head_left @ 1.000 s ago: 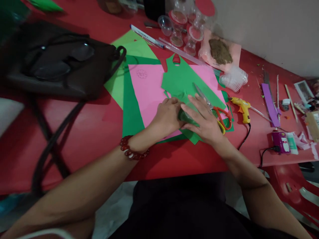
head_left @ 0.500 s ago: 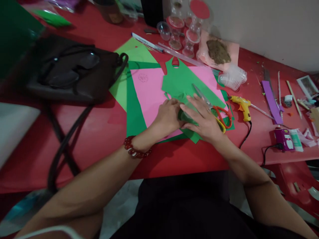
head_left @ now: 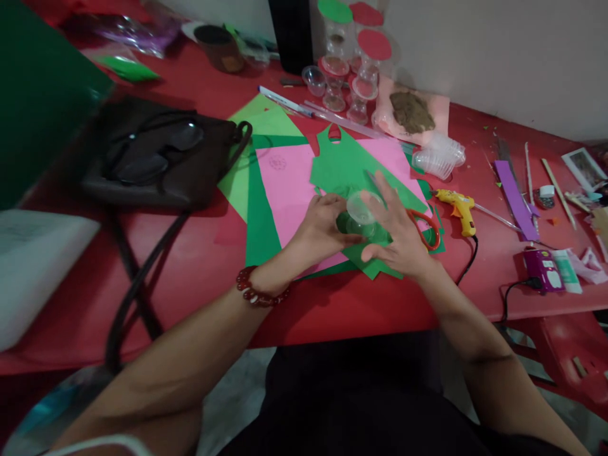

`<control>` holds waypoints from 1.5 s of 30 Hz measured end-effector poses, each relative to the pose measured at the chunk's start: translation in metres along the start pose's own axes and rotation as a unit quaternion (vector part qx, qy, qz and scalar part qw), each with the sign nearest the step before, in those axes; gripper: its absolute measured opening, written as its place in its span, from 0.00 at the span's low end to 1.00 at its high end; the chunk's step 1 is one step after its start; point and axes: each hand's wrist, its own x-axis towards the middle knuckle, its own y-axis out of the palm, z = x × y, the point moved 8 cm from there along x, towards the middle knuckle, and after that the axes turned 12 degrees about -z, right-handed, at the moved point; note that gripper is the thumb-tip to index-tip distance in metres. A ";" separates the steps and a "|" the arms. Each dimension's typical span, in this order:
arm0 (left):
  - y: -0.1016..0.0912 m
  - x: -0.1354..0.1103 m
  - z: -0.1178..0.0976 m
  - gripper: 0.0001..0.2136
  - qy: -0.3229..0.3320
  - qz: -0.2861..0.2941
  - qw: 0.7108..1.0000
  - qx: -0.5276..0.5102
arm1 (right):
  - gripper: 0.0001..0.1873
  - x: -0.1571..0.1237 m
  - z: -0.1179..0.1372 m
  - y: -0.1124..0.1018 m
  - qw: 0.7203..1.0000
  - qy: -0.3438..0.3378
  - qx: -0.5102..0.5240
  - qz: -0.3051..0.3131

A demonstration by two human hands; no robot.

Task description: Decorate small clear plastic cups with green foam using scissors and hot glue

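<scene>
The left hand keeps its grip curled round the left side of a clear cup. The right hand is spread wide at the cup's right edge; contact cannot be told. The cup lies between the hands, round end up, its axis seemingly near upright. Green paper lies beneath, scissors beside the right hand, all on the table.

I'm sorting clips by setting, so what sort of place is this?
Probably a craft workspace, though whether at home, in a classroom or in a workshop I can't tell. The signs are a yellow glue gun, coloured sheets and scissors on a red table.
</scene>
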 end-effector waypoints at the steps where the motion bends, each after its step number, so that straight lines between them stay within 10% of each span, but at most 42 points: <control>1: -0.002 0.000 -0.003 0.16 -0.013 0.000 0.999 -0.036 | 0.47 0.002 0.000 -0.008 0.999 0.005 0.016 -0.027; 7: 0.005 -0.012 -0.003 0.20 -0.192 0.084 0.926 -0.313 | 0.58 0.003 -0.016 -0.029 0.988 0.047 0.060 -0.136; 18: 0.016 -0.025 -0.010 0.14 -0.281 0.176 0.848 -0.414 | 0.73 -0.006 -0.014 -0.004 0.994 0.073 0.080 -0.023; 28: 0.028 -0.025 -0.017 0.21 -0.123 0.220 0.915 -0.315 | 0.54 -0.004 -0.016 -0.009 0.983 0.074 0.134 -0.100; 35: -0.011 -0.002 -0.017 0.63 0.129 0.068 0.958 -0.246 | 0.61 -0.006 -0.027 -0.009 0.959 0.125 0.221 -0.125; 45: -0.029 0.000 -0.032 0.47 0.224 0.039 0.951 -0.208 | 0.60 -0.003 -0.019 -0.006 0.972 0.123 0.194 -0.045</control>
